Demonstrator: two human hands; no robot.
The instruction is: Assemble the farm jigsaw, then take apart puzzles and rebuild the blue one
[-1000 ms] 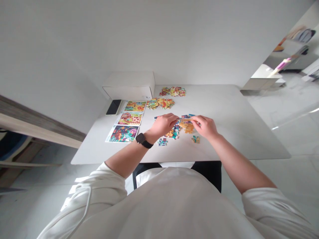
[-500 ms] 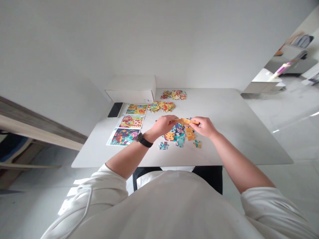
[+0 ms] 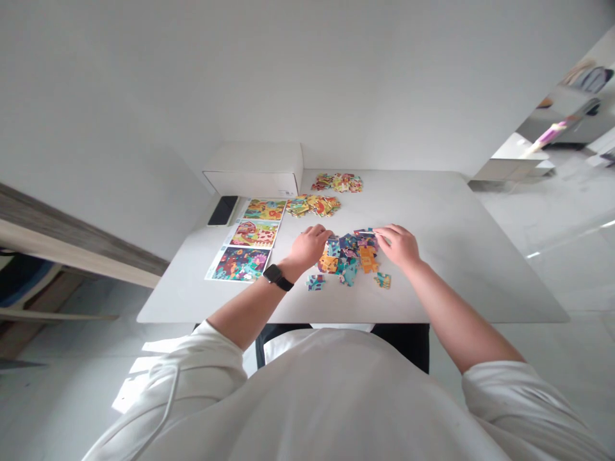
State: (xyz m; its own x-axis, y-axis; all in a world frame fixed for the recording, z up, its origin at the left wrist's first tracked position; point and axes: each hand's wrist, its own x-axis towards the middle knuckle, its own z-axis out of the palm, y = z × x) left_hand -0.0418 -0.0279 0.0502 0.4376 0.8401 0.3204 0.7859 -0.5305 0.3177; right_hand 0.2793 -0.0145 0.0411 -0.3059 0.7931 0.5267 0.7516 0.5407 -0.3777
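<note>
From my remote view on the head camera, I log the left hand (image 3: 311, 248) low over the table, fingers loosely curled, fingertips at the left edge of a loose cluster of jigsaw puzzle pieces (image 3: 346, 256). I see no piece between those fingers, but the back of the hand blocks my view, so I cannot tell whether it grips anything. The right hand (image 3: 400, 246) sits at the cluster's upper right, fingers relaxed, slightly spread and reaching left, their tips at or just over the nearest pieces; it looks open, with nothing lifted. The cluster lies between the hands, nearer the table's front edge than its back. An orange piece (image 3: 368, 259) lies in its right part, just below the right hand. Two separate pieces sit just below the cluster: a blue-and-teal piece (image 3: 316, 282) and a teal-and-orange piece (image 3: 383, 280). Farther back on the white table (image 3: 432, 224) are two heaps of puzzle pieces (image 3: 313, 205) (image 3: 337, 183), well apart from both hands. Left of the hands, three printed picture cards (image 3: 253, 235) lie in a column, with a black smartphone (image 3: 223, 210) beyond them. A white box (image 3: 254, 169) stands at the table's far edge. A black watch (image 3: 277, 276) is on the left wrist.
</note>
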